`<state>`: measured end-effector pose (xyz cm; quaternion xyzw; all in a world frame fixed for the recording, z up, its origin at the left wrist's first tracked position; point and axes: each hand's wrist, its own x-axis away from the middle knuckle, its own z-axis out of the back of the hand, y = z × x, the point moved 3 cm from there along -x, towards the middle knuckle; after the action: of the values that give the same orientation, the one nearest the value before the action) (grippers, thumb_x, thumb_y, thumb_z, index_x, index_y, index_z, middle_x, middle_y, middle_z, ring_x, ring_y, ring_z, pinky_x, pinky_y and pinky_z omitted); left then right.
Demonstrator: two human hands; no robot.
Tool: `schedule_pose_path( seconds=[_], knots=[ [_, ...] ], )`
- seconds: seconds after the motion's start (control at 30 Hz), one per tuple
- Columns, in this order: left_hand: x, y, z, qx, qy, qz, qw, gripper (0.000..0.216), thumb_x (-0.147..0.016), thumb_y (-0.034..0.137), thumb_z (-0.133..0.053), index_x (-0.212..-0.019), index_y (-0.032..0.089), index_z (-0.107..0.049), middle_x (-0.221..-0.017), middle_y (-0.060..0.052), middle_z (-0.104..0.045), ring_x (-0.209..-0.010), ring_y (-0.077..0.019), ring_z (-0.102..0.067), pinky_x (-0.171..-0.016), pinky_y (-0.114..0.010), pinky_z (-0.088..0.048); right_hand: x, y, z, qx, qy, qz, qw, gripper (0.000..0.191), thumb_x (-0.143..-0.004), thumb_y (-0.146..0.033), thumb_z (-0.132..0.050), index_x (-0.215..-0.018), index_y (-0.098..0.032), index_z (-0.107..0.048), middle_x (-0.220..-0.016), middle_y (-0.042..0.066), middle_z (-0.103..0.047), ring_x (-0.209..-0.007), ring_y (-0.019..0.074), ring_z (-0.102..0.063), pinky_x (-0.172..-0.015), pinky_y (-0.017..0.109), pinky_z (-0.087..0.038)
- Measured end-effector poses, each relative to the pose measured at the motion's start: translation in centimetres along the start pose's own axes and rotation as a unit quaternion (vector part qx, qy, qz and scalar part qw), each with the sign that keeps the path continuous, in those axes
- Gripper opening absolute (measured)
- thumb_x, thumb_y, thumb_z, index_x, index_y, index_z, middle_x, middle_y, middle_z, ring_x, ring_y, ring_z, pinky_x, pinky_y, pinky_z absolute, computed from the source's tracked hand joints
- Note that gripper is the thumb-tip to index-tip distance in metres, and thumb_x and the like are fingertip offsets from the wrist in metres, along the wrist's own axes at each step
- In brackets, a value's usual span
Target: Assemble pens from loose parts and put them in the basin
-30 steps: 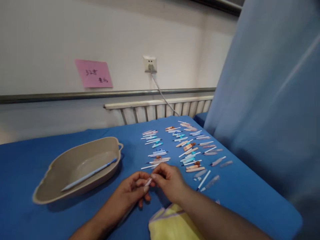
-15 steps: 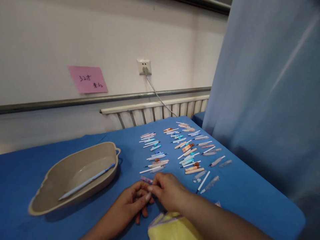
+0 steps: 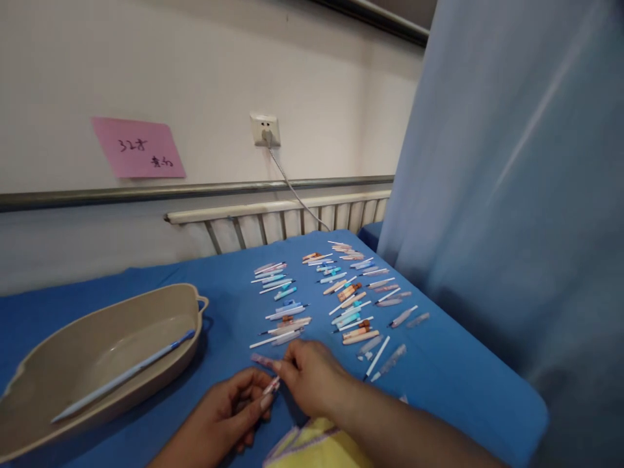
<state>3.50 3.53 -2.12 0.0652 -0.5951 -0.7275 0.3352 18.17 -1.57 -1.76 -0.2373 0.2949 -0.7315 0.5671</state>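
Observation:
My left hand [image 3: 238,408] is closed, thumb against fingers, on a small pink-and-white pen part [image 3: 272,385]. My right hand [image 3: 314,378] comes in from the right with its fingers pinched at the upper end of that part. Just beyond my fingertips is a pink patterned pen barrel [image 3: 263,361], partly covered by the right hand; it appears to lie on the blue sheet [image 3: 214,364]. Farther back, sets of pen barrels, caps and white refills [image 3: 348,318] are laid out in rough columns.
A beige basin [image 3: 92,325] on the left holds a long light-blue pen [image 3: 121,377]. Yellow cloth [image 3: 322,448] lies below my right wrist. Behind are a bed rail [image 3: 273,208] and a plugged socket [image 3: 266,130]; a blue curtain [image 3: 487,195] hangs at right.
My hands have parted slightly, and the pink-and-white pen part now shows between the fingertips. The view has turned a little, so the laid-out things sit farther left.

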Motion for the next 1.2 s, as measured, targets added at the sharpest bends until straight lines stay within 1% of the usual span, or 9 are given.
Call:
schedule_pose_path(
  seconds=[0.23, 0.47, 0.57, 0.7, 0.77, 0.83, 0.93, 1.07, 1.2],
  knots=[
    [0.1, 0.2, 0.1, -0.029, 0.007, 0.007, 1.0, 0.037, -0.077, 0.054, -0.056, -0.084, 0.018, -0.056, -0.068, 0.002, -0.056, -0.049, -0.0079, -0.045, -0.046, -0.019, -0.037, -0.3, 0.3, 0.4, 0.007, 0.025, 0.005, 1.0, 0.027, -0.085, -0.042, -0.048, -0.08, -0.02, -0.063, -0.079, 0.004, -0.071, -0.071, 0.018, -0.061, -0.054, 0.026, -0.029],
    [0.0, 0.8, 0.3, -0.038, 0.031, -0.028, 0.998, 0.033, -0.078, 0.051, -0.056, -0.079, 0.018, -0.057, -0.064, 0.003, -0.054, -0.053, -0.0096, -0.045, -0.048, -0.02, -0.04, -0.3, 0.3, 0.2, -0.026, 0.035, 0.001, 0.999, 0.026, -0.085, -0.04, -0.049, -0.077, -0.02, -0.063, -0.072, 0.004, -0.069, -0.066, 0.0161, -0.059, -0.054, 0.025, -0.03],
    [-0.2, 0.4, 1.0, -0.021, 0.08, -0.027, 0.996, 0.033, -0.077, 0.05, -0.058, -0.083, 0.017, -0.057, -0.062, 0.004, -0.053, -0.049, -0.0086, -0.044, -0.046, -0.019, -0.038, -0.7, 1.0, 0.4, -0.075, 0.046, -0.004, 0.996, 0.027, -0.088, -0.037, -0.046, -0.076, -0.02, -0.063, -0.067, 0.002, -0.066, -0.061, 0.014, -0.057, -0.053, 0.023, -0.032],
    [-0.4, -0.2, 2.8, 0.04, 0.19, -0.023, 0.981, 0.037, -0.074, 0.051, -0.06, -0.082, 0.016, -0.055, -0.058, 0.005, -0.052, -0.042, -0.0073, -0.042, -0.04, -0.019, -0.035, -1.6, 2.6, 0.7, -0.099, 0.085, -0.037, 0.991, 0.022, -0.086, -0.032, -0.048, -0.074, -0.019, -0.06, -0.063, 0.0, -0.062, -0.057, 0.0133, -0.055, -0.052, 0.022, -0.033],
    [-0.5, -0.6, 3.5, 0.068, 0.235, -0.026, 0.969, 0.038, -0.072, 0.051, -0.063, -0.083, 0.016, -0.054, -0.06, 0.005, -0.054, -0.041, -0.0069, -0.042, -0.038, -0.018, -0.034, -1.7, 2.6, 0.6, -0.08, 0.073, -0.013, 0.994, 0.017, -0.084, -0.029, -0.051, -0.075, -0.019, -0.061, -0.065, 0.0, -0.063, -0.06, 0.0137, -0.056, -0.054, 0.022, -0.035],
    [-0.7, -1.2, 3.9, 0.092, 0.254, -0.022, 0.963, 0.038, -0.072, 0.05, -0.063, -0.083, 0.015, -0.053, -0.059, 0.005, -0.054, -0.04, -0.0067, -0.042, -0.038, -0.018, -0.035, -1.4, 2.0, 0.3, -0.051, 0.049, 0.043, 0.997, 0.01, -0.08, -0.028, -0.058, -0.079, -0.02, -0.063, -0.075, 0.001, -0.065, -0.069, 0.0146, -0.058, -0.061, 0.023, -0.038],
    [-1.0, -1.9, 3.8, 0.122, 0.265, -0.017, 0.956, 0.037, -0.073, 0.05, -0.062, -0.081, 0.015, -0.053, -0.056, 0.005, -0.054, -0.039, -0.0062, -0.041, -0.036, -0.018, -0.034, -0.5, 0.7, -0.4, 0.014, 0.013, 0.101, 0.995, 0.016, -0.075, -0.032, -0.066, -0.087, -0.022, -0.066, -0.089, 0.003, -0.064, -0.082, 0.0172, -0.058, -0.071, 0.025, -0.038],
    [-1.2, -2.3, 3.6, 0.132, 0.259, -0.026, 0.956, 0.036, -0.073, 0.049, -0.063, -0.082, 0.015, -0.053, -0.057, 0.005, -0.055, -0.039, -0.0058, -0.042, -0.036, -0.017, -0.033, 0.3, -0.1, -0.8, 0.08, -0.025, 0.131, 0.988, 0.01, -0.079, -0.027, -0.062, -0.087, -0.023, -0.066, -0.091, 0.003, -0.062, -0.087, 0.0177, -0.057, -0.075, 0.025, -0.038],
    [-1.3, -2.6, 3.5, 0.137, 0.26, -0.024, 0.956, 0.035, -0.073, 0.048, -0.063, -0.082, 0.016, -0.053, -0.058, 0.005, -0.056, -0.039, -0.0057, -0.043, -0.035, -0.016, -0.033, 0.3, 0.7, 0.1, 0.099, -0.032, 0.121, 0.987, 0.006, -0.079, -0.02, -0.059, -0.082, -0.022, -0.064, -0.089, 0.003, -0.061, -0.084, 0.0169, -0.057, -0.073, 0.025, -0.038]
  ],
)
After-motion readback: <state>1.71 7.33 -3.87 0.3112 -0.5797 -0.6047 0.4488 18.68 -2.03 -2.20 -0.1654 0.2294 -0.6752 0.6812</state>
